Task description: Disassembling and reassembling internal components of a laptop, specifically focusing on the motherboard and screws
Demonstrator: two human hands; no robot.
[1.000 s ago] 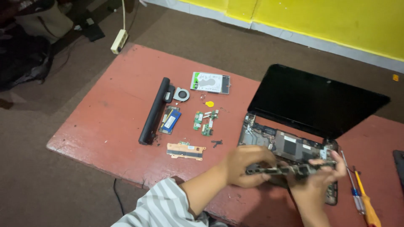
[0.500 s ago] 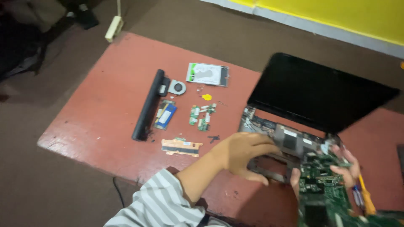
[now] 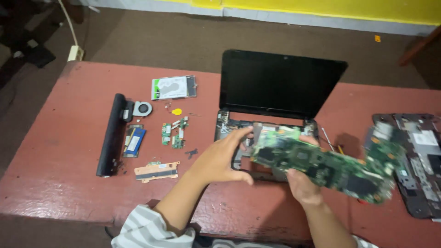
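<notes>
a green circuit board [image 3: 321, 165] is held above the red table [image 3: 55, 151], tilted and blurred, its left end over the stripped laptop base [image 3: 239, 138] and its right end reaching toward the table's right side. the board is pinched from below by the right hand [image 3: 301, 183], thumb on the near edge; its fingers are hidden behind the board. the left hand [image 3: 220, 158] is spread, fingers loosely curved, fingertips just beside the board's left edge; contact cannot be told. the laptop's black screen [image 3: 280, 82] stands open and upright behind the base, near the table's far edge. at the right edge a dark cover panel [image 3: 422, 165] is laid flat, with a pale rectangular label on it, and runs out of view. open tabletop is seen at the near left corner and along the far left edge. left of the laptop, parts are spread well apart from the hands: a long black battery [image 3: 111, 133] lying lengthwise, a round fan [image 3: 142, 109] just beside it, a blue memory stick [image 3: 134, 141], a silver drive [image 3: 173, 87] with a green and white label, a small yellow disc [image 3: 177, 111], small green boards [image 3: 173, 133] and a tan strip [image 3: 156, 171] near the front. a yellow wall band [image 3: 321, 7] is seen beyond the brown floor [image 3: 151, 41].
</notes>
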